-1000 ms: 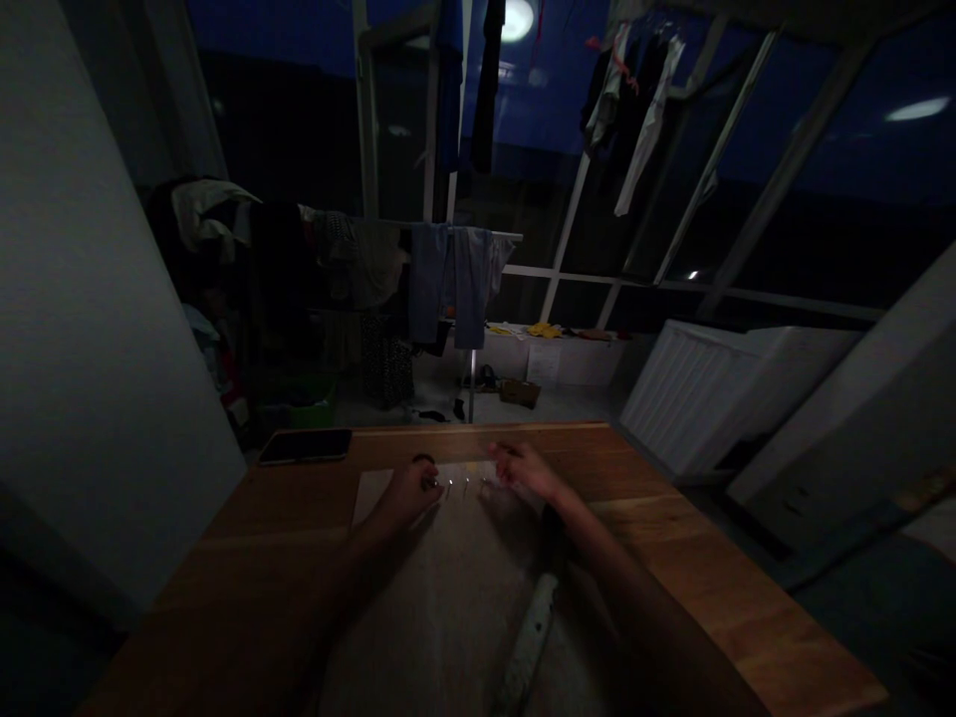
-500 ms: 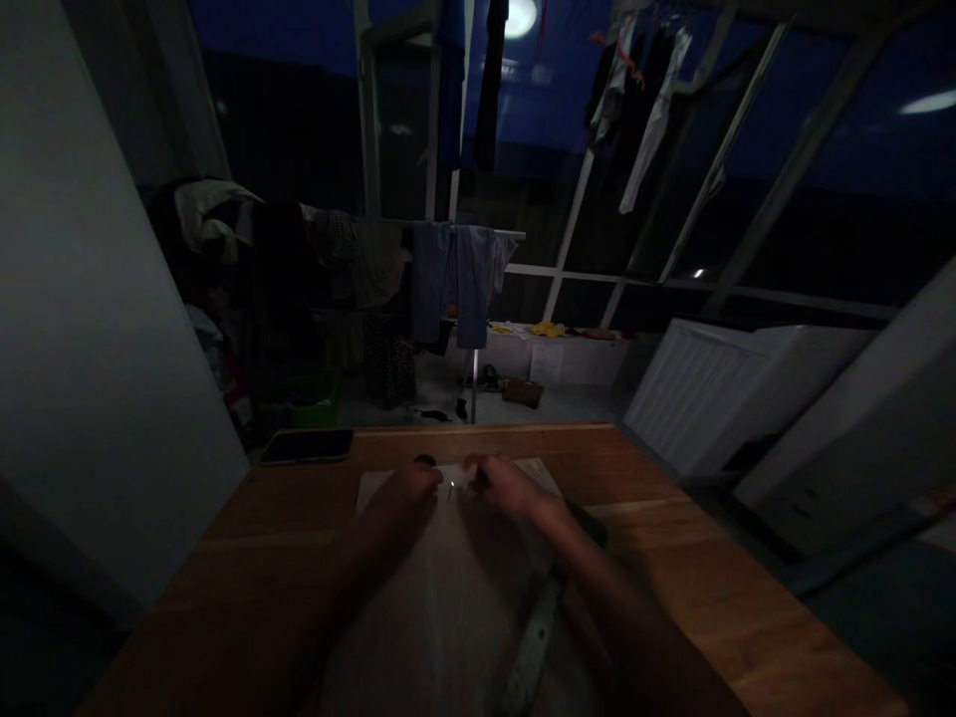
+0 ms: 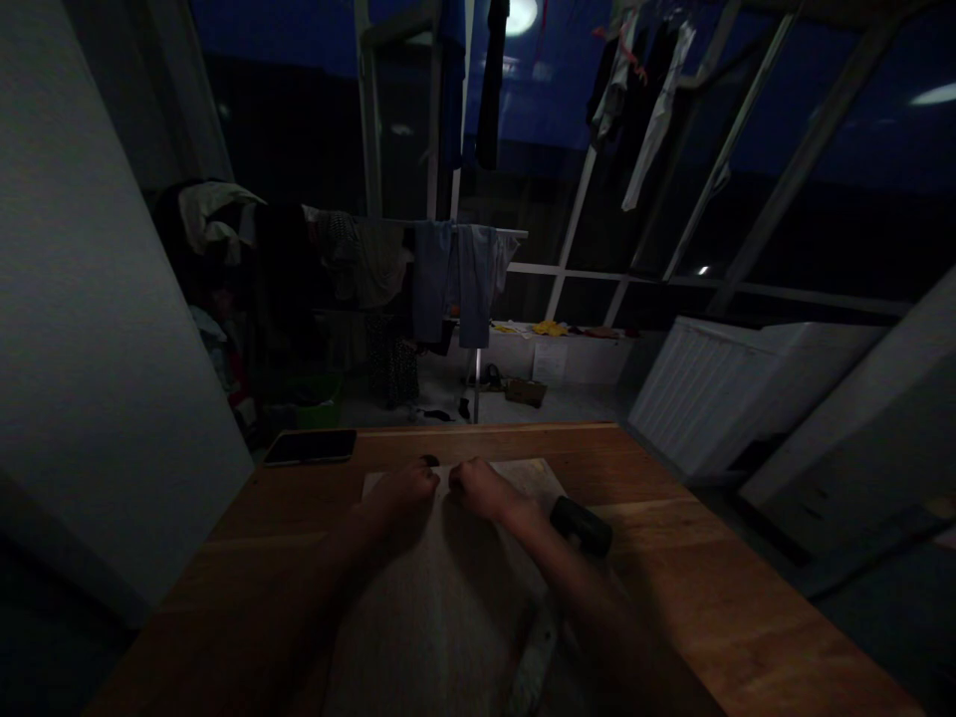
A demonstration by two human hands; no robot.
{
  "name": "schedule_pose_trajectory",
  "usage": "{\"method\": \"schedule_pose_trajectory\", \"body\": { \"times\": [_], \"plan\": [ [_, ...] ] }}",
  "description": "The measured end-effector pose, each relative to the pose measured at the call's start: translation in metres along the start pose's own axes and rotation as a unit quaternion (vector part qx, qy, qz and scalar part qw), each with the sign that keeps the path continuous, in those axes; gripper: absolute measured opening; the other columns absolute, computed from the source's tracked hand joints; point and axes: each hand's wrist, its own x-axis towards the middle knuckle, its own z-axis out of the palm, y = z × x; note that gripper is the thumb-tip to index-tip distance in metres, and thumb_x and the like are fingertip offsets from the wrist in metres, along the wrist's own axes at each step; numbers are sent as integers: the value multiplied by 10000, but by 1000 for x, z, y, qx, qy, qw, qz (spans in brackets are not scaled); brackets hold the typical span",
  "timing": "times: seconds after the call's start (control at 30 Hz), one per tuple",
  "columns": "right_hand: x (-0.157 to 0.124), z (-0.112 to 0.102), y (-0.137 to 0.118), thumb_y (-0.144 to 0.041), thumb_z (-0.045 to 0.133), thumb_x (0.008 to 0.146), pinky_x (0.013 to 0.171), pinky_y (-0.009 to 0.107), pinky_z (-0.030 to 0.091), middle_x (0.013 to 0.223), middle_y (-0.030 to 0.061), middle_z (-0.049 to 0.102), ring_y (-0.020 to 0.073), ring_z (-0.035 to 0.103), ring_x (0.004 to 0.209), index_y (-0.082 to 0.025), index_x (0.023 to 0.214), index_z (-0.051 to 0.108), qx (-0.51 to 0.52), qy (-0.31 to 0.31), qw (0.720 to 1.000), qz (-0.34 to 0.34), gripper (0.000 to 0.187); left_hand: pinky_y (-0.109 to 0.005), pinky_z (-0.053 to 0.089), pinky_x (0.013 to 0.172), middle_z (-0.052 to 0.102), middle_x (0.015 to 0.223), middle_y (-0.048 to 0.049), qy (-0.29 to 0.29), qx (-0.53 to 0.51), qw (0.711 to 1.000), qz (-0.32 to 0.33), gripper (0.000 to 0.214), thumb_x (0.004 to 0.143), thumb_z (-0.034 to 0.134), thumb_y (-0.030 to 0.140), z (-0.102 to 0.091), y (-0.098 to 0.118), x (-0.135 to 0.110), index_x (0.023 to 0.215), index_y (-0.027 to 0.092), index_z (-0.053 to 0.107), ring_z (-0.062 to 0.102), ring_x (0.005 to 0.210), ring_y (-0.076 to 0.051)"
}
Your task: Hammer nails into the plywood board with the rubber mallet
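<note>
My left hand [image 3: 415,485] is closed, its fingers curled in over the far part of a pale wooden board [image 3: 418,617]. Close beside it, my right hand [image 3: 478,488] is also closed, fingertips turned toward the left one. Whatever either hand pinches is too small and dark to make out. A small dark round object [image 3: 428,460] shows just behind my left hand. To the right of my right wrist lies a thick black cylinder-like piece [image 3: 581,526]. Partly under my right forearm, a pale worn strip with a hole [image 3: 534,662] rests on the board.
The board lies on a wooden table [image 3: 694,568]. A dark phone [image 3: 312,447] is at its far left corner. Beyond stand a rack of hanging clothes [image 3: 448,279], a green basket [image 3: 318,398] and a white ribbed unit [image 3: 698,383]. The room is dim.
My right hand has moved left, nearer my left hand. The small shiny thin thing seen upright between the hands is now hidden. More of the black piece shows beside my right forearm.
</note>
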Motion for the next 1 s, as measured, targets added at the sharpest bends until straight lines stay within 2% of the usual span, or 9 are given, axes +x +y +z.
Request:
{"method": "schedule_pose_trajectory", "body": {
  "times": [0.17,0.3,0.4,0.5,0.57,0.7,0.8,0.9,1.0],
  "plan": [
    [-21,-7,6,-44,557,846,747,253,478,920,118,806,218,743,869,-134,891,791,56,39,998,-5,255,-330,516,857,750,983,-124,50,-124,991,-21,196,824,537,88,-2,10,8,816,180,710,704,935,-250],
    [-44,-14,13,-45,569,824,714,217,501,857,39,792,167,725,792,-163,934,791,115,24,993,-29,274,-284,528,809,770,903,-69,90,-287,953,-23,170,823,620,209,-1,26,4,940,167,735,718,862,-210],
    [-53,-14,17,-107,574,852,711,242,546,947,53,794,173,726,789,-169,1068,784,195,14,980,-45,307,-288,548,788,785,927,-74,96,-368,924,-50,271,801,684,284,-3,33,-7,1036,155,728,729,848,-211],
    [-68,-16,18,-222,561,909,741,299,586,1074,90,786,209,737,864,-189,1137,774,271,54,960,-46,313,-304,563,791,776,1071,-100,115,-336,930,-95,296,832,663,319,-8,35,-33,1081,171,727,727,891,-221],
    [-89,-18,21,-267,558,928,840,338,587,1107,93,787,234,736,965,-210,1126,778,261,110,958,-38,302,-336,569,855,751,1165,-113,126,-291,940,-128,327,869,630,339,-10,39,-61,1142,184,722,717,965,-239],
    [-163,-13,46,-397,519,953,888,381,595,1089,93,802,272,751,999,-239,1078,777,194,252,946,58,327,-408,487,1078,693,1316,-100,129,-208,961,-127,344,947,538,336,-7,62,-125,1236,256,706,631,1216,-272],
    [-224,13,78,-476,488,937,923,416,603,1122,115,796,300,751,1045,-242,1101,757,107,349,917,160,392,-431,473,1096,712,1279,-90,62,-177,977,-104,302,962,529,359,-1,85,-156,1188,308,722,630,1215,-287],
    [-266,49,105,-476,540,870,908,463,629,1140,139,796,347,755,1058,-264,1037,785,23,307,932,189,365,-509,397,1170,706,1302,-98,31,-149,982,-108,302,962,548,373,2,102,-164,1202,312,721,618,1240,-317],
    [-285,71,120,-358,567,823,913,455,643,1243,85,771,338,733,1139,-320,1087,803,9,266,950,162,356,-557,296,1234,679,1369,-114,43,-126,983,-129,385,993,505,389,6,107,-161,1316,290,689,593,1287,-346]
  ]
}}
